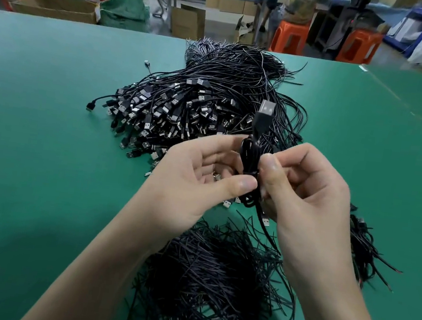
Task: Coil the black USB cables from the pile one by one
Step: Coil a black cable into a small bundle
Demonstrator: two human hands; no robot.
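One cable (250,164): light, limp, springy, I judge. My left hand (202,177) pinches its coiled middle; right hand (306,198) seemingly too.

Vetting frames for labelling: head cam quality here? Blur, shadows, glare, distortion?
Head view: wide-angle bends the far edge of the green table mat; orange plastic stools behind are soft; soft shadow on the mat beside the left forearm; small glints on plugs in the pile of black USB cables; coiled black USB cable, pinched by left hand and right hand, reads near-solid black; hands fairly sharp.
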